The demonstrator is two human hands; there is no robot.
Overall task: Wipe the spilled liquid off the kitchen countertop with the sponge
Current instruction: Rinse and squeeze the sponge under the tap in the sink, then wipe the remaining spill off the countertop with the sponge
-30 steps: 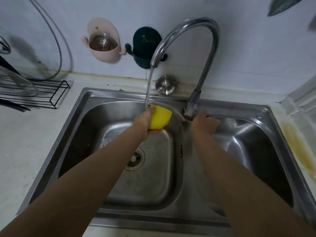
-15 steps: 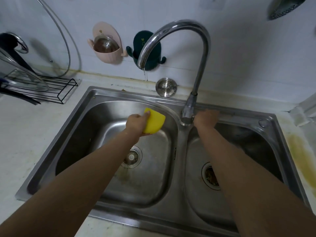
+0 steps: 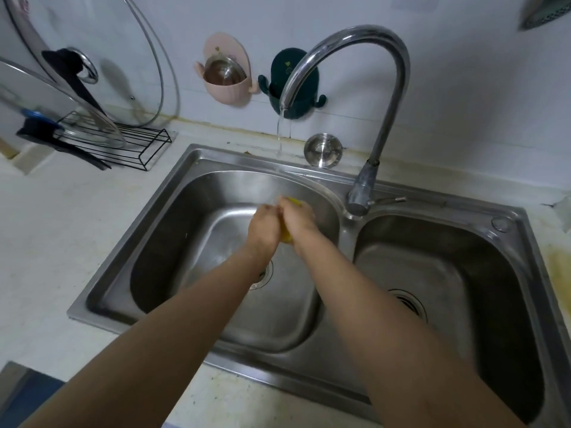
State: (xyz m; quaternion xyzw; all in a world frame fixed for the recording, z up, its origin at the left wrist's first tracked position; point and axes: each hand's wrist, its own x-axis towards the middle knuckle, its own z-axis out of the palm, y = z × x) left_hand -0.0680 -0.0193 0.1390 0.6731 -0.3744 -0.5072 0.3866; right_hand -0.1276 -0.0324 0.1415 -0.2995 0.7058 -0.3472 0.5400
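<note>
A yellow sponge (image 3: 286,235) is squeezed between my two hands over the left basin of the steel double sink (image 3: 197,156). Only slivers of it show between the palms. My left hand (image 3: 263,228) grips it from the left and my right hand (image 3: 299,222) grips it from the right. A thin stream of water falls from the spout of the curved chrome faucet (image 3: 364,38) toward the hands. A yellowish spill stain (image 3: 557,264) lies on the white countertop to the right of the sink.
A black wire rack (image 3: 123,143) with glass lids stands on the counter at left. Pink (image 3: 227,81) and dark green (image 3: 293,84) holders hang on the wall. A round steel cap (image 3: 323,149) sits behind the sink. The faucet lever (image 3: 389,199) points right.
My right hand left the faucet base and came over to the sponge; both hands now squeeze it lower in the left basin. A thin stream of water runs again.
</note>
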